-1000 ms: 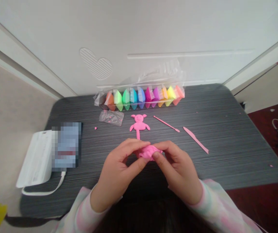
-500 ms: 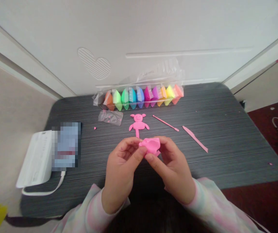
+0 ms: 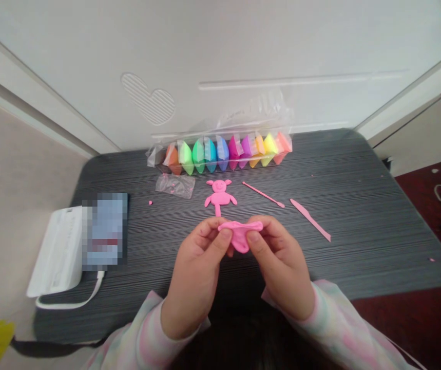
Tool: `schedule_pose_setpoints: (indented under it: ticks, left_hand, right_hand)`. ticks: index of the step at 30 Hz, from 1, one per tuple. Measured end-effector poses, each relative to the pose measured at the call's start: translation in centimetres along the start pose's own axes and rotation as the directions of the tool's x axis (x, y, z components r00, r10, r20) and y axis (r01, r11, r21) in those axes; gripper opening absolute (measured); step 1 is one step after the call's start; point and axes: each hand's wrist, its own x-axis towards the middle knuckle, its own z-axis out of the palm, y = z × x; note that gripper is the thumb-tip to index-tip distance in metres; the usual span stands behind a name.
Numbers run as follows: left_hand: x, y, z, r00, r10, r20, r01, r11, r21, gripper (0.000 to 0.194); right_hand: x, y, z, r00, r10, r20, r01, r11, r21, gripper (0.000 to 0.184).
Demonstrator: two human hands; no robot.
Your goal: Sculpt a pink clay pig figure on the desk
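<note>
Between my left hand [image 3: 197, 272] and my right hand [image 3: 284, 267] is a flattened, stretched piece of pink modelling clay [image 3: 240, 234]. Each hand pinches one side of it, thumb on the near face and fingers behind. Just beyond the hands a pink clay figure [image 3: 220, 197] lies flat, with a round head, ears, arms and one leg visible; its lower end meets my left fingers in view. A thin pink modelling stick [image 3: 263, 194] lies to the right of the figure, and a pink plastic clay knife [image 3: 310, 220] rests farther right.
Several colored clay packets [image 3: 223, 154] stand in a clear tray along the back edge. A small clear plastic bag [image 3: 175, 185] and a pink clay bit [image 3: 150, 202] lie at left. A white power bank [image 3: 56, 252] with a cable sits beside a blurred phone-like object [image 3: 105, 231].
The pink clay has been pulled wider and turned; its folded hollow now appears as a stretched sheet hanging between both thumbs. My hands have moved slightly apart.
</note>
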Motion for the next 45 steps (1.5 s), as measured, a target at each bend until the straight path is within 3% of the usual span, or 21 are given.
schedule_pose_setpoints:
  ticks: [5, 11, 19, 23, 27, 29, 32, 34, 39, 45]
  left_hand:
    - [-0.1, 0.9, 0.2, 0.987, -0.137, 0.085, 0.155, 0.952, -0.263, 0.008]
    - [-0.1, 1.2, 0.2, 0.976, -0.133, 0.171, 0.198, 0.872, -0.448, 0.004]
    - [0.0, 1.5, 0.0, 0.987, -0.098, 0.127, 0.142, 0.899, -0.415, 0.006]
    - [0.0, 1.4, 0.0, 0.990, -0.127, 0.056, 0.139, 0.891, -0.432, 0.008]
    - [-0.1, 1.2, 0.1, 0.992, -0.119, 0.033, 0.123, 0.921, -0.369, 0.008]
    - [-0.1, 1.2, 0.2, 0.995, -0.096, 0.035, 0.102, 0.948, -0.303, 0.006]
    - [-0.1, 1.5, 0.2, 0.997, -0.063, 0.046, 0.070, 0.985, -0.156, 0.005]
    - [-0.2, 1.7, 0.1, 0.997, -0.062, 0.055, 0.065, 0.997, -0.051, 0.009]
    - [-0.2, 1.9, -0.1, 0.992, -0.110, 0.060, 0.110, 0.994, -0.002, 0.019]
    - [-0.1, 1.1, -0.3, 0.990, -0.131, 0.056, 0.128, 0.990, 0.054, 0.012]
  right_hand:
    - [0.0, -0.2, -0.3, 0.993, 0.112, 0.033, -0.116, 0.970, 0.212, 0.007]
    - [0.0, -1.2, -0.6, 0.972, 0.225, 0.073, -0.236, 0.894, 0.381, 0.010]
    - [0.2, -2.3, -0.8, 0.910, 0.295, 0.291, -0.414, 0.684, 0.601, 0.006]
    - [0.4, -2.5, -0.8, 0.909, 0.314, 0.275, -0.417, 0.650, 0.636, 0.006]
    - [0.5, -2.5, -0.9, 0.927, 0.298, 0.230, -0.376, 0.731, 0.569, 0.004]
    - [0.4, -2.4, -1.2, 0.929, 0.277, 0.245, -0.366, 0.784, 0.502, 0.016]
    - [0.2, -2.2, -1.5, 0.931, 0.252, 0.263, -0.327, 0.896, 0.300, 0.033]
    - [0.1, -2.2, -1.5, 0.927, 0.261, 0.269, -0.301, 0.947, 0.116, 0.027]
    - [0.3, -2.7, -1.4, 0.918, 0.280, 0.280, -0.222, 0.950, -0.221, 0.014]
    - [0.4, -2.4, -1.2, 0.925, 0.221, 0.308, -0.129, 0.947, -0.293, 0.014]
